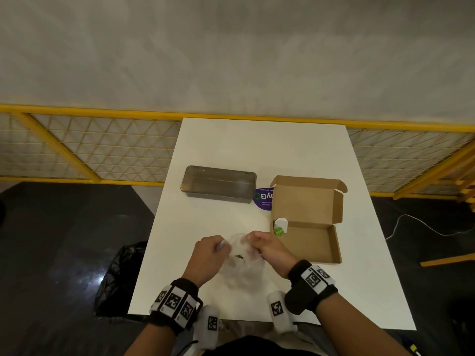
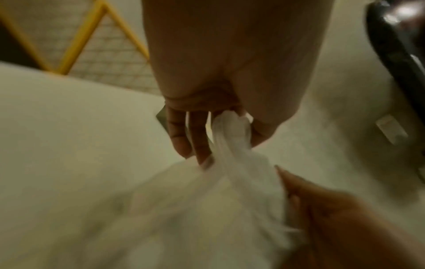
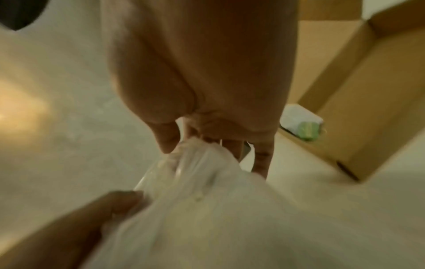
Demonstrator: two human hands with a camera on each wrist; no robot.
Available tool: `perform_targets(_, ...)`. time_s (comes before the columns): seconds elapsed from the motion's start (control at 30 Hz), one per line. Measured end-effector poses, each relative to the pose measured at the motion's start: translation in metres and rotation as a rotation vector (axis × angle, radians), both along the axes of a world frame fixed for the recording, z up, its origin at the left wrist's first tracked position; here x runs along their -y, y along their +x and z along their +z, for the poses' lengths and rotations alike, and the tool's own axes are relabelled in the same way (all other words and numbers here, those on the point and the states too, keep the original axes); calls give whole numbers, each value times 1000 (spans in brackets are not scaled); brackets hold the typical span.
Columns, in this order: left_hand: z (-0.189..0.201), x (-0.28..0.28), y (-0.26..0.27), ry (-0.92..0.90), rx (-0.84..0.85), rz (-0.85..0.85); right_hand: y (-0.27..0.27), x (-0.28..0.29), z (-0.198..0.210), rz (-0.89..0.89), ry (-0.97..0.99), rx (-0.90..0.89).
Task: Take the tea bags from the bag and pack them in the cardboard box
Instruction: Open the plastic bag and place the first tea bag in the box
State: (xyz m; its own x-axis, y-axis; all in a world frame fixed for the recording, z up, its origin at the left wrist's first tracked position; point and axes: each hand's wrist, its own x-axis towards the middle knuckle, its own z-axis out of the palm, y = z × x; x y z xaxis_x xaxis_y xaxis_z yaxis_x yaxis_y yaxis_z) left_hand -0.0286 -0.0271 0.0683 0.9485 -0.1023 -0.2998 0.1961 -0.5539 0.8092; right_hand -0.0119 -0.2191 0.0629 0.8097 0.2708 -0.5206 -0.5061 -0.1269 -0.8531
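A clear plastic bag (image 1: 243, 265) lies on the white table (image 1: 257, 150) between my two hands. My left hand (image 1: 213, 249) pinches the bag's left rim (image 2: 230, 131), and my right hand (image 1: 259, 240) pinches its right rim (image 3: 195, 156). Something small and dark (image 1: 239, 256) shows through the plastic. An open cardboard box (image 1: 311, 242) stands to the right, lid up. A white tea bag with a green tag (image 1: 280, 227) leans in the box's near left corner, also seen as tea bag (image 3: 301, 122) in the right wrist view.
A dark translucent plastic case (image 1: 218, 184) lies at the table's back left, beside a purple round sticker (image 1: 263, 199). A black rubbish bag (image 1: 120, 276) sits on the floor to the left. A yellow mesh railing (image 1: 102, 145) runs behind the table.
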Motion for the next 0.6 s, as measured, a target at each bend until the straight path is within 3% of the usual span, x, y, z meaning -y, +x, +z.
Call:
perform_targets(0.13, 2, 6, -2, -281, -146, 349, -6, 3, -10, 182, -635, 325)
perform_targets(0.2, 10, 7, -2, -446, -238, 428, -10, 4, -12, 117, -778, 374)
perform_targets(0.3, 6, 4, -4, -546, -338, 428, -10, 5, -14, -71, -609, 196)
perform_targets(0.4, -4, -1, -6, -466, -345, 450, -8, 4, -12, -195, -378, 41)
perform_targets(0.5, -11, -6, -8, -184, -219, 317, -5, 3, 0, -184, -263, -54)
perform_targets(0.6, -19, -9, -11, 191, 56, 64, -2, 6, 5, -95, -213, -166)
